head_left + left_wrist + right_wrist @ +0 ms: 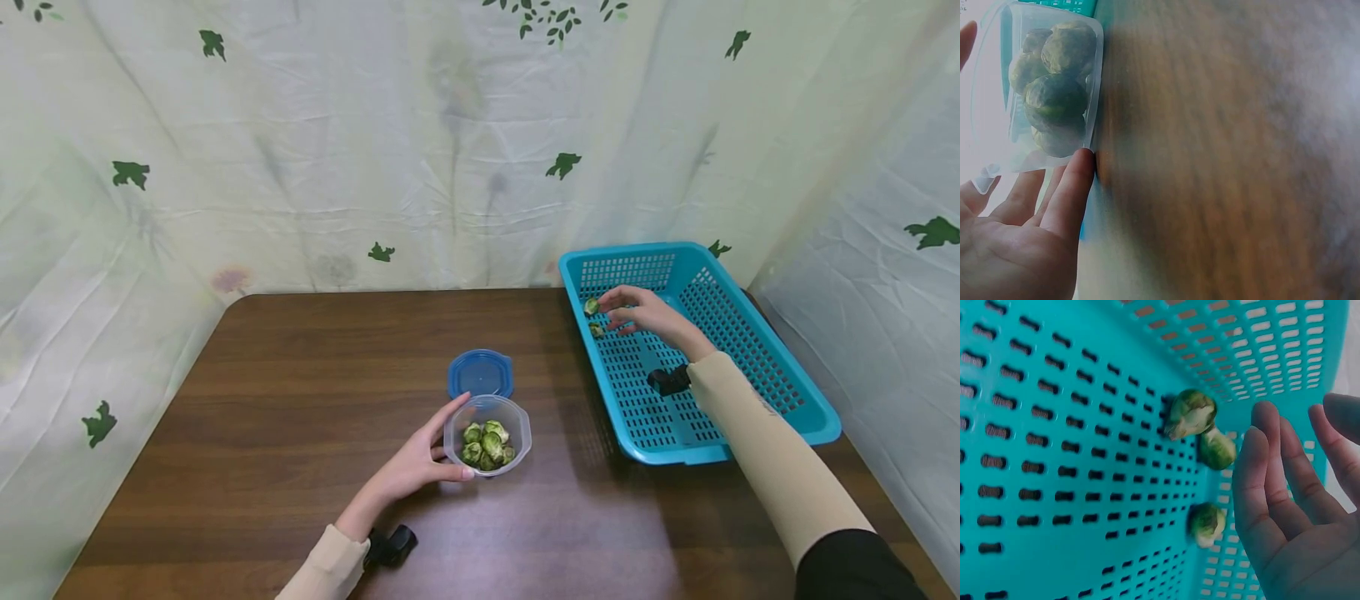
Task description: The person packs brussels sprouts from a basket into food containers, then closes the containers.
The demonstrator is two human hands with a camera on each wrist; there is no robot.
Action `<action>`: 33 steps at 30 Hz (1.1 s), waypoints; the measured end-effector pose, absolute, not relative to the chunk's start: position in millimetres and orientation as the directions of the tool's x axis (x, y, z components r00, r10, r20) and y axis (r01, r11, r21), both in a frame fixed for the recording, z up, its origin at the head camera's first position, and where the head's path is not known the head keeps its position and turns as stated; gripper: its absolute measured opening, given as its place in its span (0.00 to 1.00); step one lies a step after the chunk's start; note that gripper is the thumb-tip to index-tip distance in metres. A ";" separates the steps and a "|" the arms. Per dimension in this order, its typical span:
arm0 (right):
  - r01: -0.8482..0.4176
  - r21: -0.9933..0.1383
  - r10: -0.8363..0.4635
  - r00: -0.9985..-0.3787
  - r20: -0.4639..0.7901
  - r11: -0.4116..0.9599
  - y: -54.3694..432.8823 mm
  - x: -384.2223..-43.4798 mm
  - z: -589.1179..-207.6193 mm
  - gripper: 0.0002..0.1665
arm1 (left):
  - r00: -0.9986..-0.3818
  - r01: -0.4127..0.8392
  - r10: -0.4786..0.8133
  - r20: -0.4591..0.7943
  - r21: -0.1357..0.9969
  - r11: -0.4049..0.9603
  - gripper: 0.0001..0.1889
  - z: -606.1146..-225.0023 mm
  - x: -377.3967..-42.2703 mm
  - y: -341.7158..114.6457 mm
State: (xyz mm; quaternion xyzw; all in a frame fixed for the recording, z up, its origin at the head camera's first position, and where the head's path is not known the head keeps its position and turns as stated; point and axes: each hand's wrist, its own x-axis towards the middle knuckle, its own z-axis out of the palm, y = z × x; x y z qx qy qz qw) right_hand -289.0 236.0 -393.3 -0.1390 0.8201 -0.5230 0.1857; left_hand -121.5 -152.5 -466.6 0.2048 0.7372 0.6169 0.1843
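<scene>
My left hand (416, 458) holds a clear plastic container (525, 437) from its left side, thumb at the near wall and forefinger along the far rim. Several Brussels sprouts (491, 443) lie in it, also visible through its wall in the left wrist view (1057, 100). Inside the blue basket (780, 392), my right hand (645, 317) hovers with loosely bent fingers and nothing between them. Three more Brussels sprouts (1191, 414) show in the right wrist view, on the basket's floor by one wall, beside the fingertips (1254, 440).
A round blue lid (481, 372) lies on the brown wooden table (315, 358), just behind the container. The basket stands at the table's right rear. Pale curtains (315, 150) with leaf prints hang behind and on both sides. Each wrist wears a small black camera (390, 546).
</scene>
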 end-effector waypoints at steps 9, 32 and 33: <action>-0.010 -0.873 -0.450 -0.860 -0.242 0.488 239.7 -298.8 -401.6 0.22 | -0.846 0.074 0.533 -0.019 0.985 0.153 0.50 -466.6 -122.0 -152.2; 0.067 -0.835 -0.484 -0.789 -0.379 0.546 232.1 -307.5 -414.8 0.25 | -0.845 0.072 0.534 -0.021 0.986 0.153 0.50 -466.2 -121.6 -152.4; 0.070 -0.838 -0.488 -0.786 -0.381 0.541 231.6 -307.2 -414.9 0.26 | -0.845 0.072 0.534 -0.022 0.985 0.154 0.50 -466.1 -121.6 -152.5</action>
